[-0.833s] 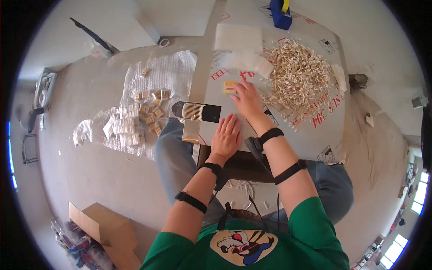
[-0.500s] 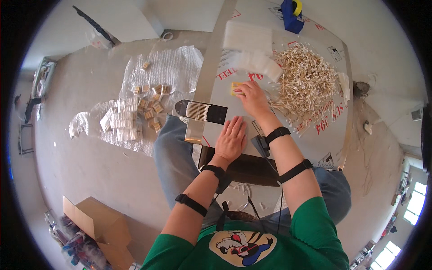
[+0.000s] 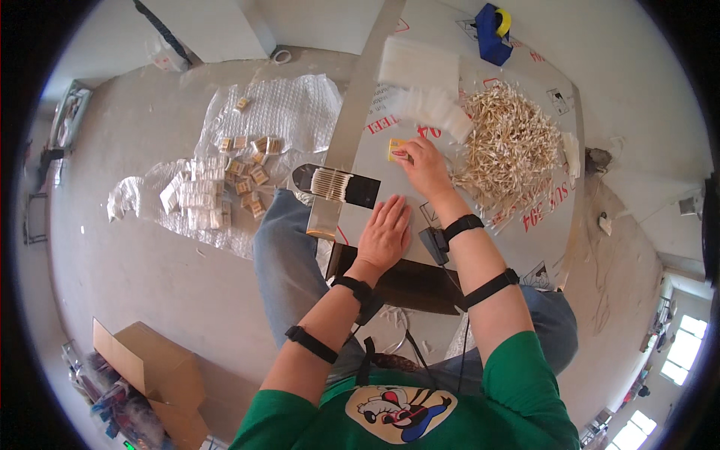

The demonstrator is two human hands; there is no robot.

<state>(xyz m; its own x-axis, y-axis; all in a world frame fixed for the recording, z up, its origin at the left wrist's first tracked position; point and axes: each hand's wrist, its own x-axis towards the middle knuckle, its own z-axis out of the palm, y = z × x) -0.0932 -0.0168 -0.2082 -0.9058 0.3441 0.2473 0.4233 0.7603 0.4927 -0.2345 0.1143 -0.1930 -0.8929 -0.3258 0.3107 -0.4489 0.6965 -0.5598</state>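
My left hand [image 3: 385, 234] lies flat on the sheet-covered table [image 3: 465, 240], fingers stretched out and holding nothing. Just beyond its fingertips is a black tray [image 3: 363, 190] carrying a row of cotton swabs [image 3: 330, 184]. The fingers of my right hand [image 3: 424, 166] are pinched together at the edge of a small yellow card [image 3: 395, 147], which rests on or just above the table. Part of the card is hidden beneath those fingers. To the right of that hand spreads a big heap of loose cotton swabs [image 3: 514, 139].
Clear plastic bags [image 3: 420, 64] lie stacked at the table's far side, near a blue tape dispenser [image 3: 493, 37]. On the floor at left, bubble wrap [image 3: 289, 112] holds several small packs of swabs [image 3: 202, 196]. An open cardboard box [image 3: 161, 367] stands lower left.
My right fingers have drawn slightly back toward the card's near right corner, showing more of its yellow surface. My left hand stays flat in place. The whole view has shifted slightly.
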